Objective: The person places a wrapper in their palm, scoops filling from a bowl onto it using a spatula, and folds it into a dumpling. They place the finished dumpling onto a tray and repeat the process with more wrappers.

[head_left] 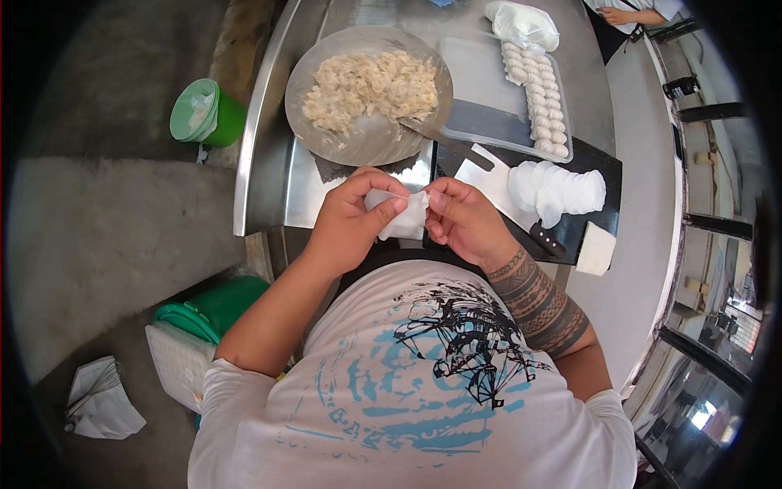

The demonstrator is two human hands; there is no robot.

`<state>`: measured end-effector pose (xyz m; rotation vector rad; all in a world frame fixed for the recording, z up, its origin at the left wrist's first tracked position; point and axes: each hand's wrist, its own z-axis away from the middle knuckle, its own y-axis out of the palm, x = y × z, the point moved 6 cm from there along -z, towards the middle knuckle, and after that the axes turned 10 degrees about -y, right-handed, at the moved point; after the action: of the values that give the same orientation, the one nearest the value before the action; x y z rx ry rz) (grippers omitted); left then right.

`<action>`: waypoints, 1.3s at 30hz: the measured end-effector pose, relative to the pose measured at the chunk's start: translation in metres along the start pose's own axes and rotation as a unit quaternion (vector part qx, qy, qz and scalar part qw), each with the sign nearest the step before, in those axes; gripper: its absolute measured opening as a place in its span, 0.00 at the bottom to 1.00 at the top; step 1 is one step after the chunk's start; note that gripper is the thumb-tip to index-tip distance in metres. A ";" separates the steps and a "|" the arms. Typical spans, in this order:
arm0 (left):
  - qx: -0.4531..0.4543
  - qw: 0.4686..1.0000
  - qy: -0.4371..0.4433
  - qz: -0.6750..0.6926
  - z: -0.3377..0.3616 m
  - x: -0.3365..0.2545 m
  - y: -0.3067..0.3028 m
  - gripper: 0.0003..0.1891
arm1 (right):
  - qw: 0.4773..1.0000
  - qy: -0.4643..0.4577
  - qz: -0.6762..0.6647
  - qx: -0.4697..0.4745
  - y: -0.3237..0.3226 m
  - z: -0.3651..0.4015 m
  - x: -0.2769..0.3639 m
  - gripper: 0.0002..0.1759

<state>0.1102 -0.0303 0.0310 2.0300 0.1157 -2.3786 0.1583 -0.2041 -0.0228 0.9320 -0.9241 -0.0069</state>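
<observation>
Between my two hands is a thin white dumpling wrapper (405,226), hanging near the table's front edge. Thumb and fingers of my left hand (362,210) pinch its left side. My right hand (464,213) pinches the upper right edge. Whether filling lies inside is hidden. Beyond my hands stands a round metal pan (383,147) with a heap of pale chopped filling (371,85). A flat spreader (448,143) rests on its rim, handle toward my right hand. A fanned stack of white wrappers (558,189) lies to the right.
A plastic tray (481,134) holds rows of finished dumplings (542,102), with a plastic bag (524,26) at its far end. A wide-bladed tool with a black handle (547,240) lies near a white block (596,248). A green bucket (228,118) stands left. Another person (631,15) is at far right.
</observation>
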 end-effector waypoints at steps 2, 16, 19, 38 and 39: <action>0.008 1.000 0.017 -0.004 0.006 -0.008 -0.008 0.05 | 1.000 0.017 -0.023 -0.011 0.001 -0.003 -0.007 0.12; -0.030 0.938 -0.209 0.277 0.009 0.017 -0.054 0.20 | 0.736 -0.135 0.661 -0.049 0.008 -0.026 0.015 0.28; -0.067 0.997 -0.033 -0.012 0.014 -0.003 -0.057 0.24 | 0.741 -0.179 0.647 -0.036 0.022 -0.031 0.028 0.23; -0.059 0.914 -0.139 0.378 0.029 -0.014 -0.115 0.16 | 0.324 -0.136 0.936 0.016 0.057 -0.083 0.105 0.09; -0.059 0.923 -0.146 0.351 0.031 -0.005 -0.110 0.17 | 0.332 -0.116 0.935 0.034 0.049 -0.088 0.099 0.11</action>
<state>0.0740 0.0773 0.0461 1.3176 -0.3934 -2.0855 0.2628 -0.1509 0.0556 -0.6453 -1.7875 1.9681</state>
